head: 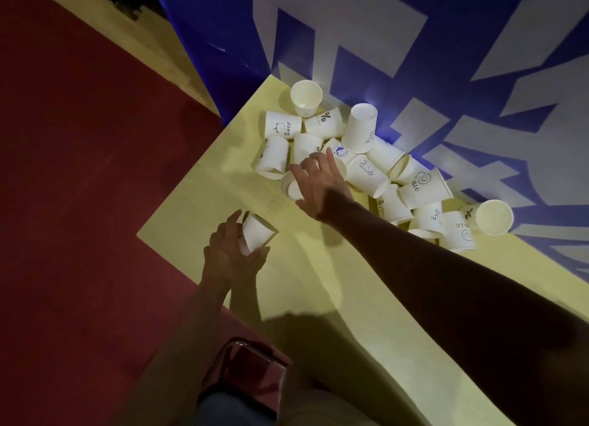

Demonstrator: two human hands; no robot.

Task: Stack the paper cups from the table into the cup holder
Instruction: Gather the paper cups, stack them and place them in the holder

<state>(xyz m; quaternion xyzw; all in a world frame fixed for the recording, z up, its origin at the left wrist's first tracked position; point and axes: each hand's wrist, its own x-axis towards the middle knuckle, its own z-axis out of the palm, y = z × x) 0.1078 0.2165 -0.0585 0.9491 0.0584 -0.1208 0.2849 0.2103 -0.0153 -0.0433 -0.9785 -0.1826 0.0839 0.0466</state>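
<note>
My left hand [231, 253] is holding one paper cup [255, 234] on its side above the table [318, 282], grip clamped around it. My right hand [318, 186] is reaching, fingers spread, onto another cup [290, 188] at the edge of the cup pile [366, 164].

Left hand [231, 253] grips cup [256, 234] — right hand [318, 186] reaches.
</note>
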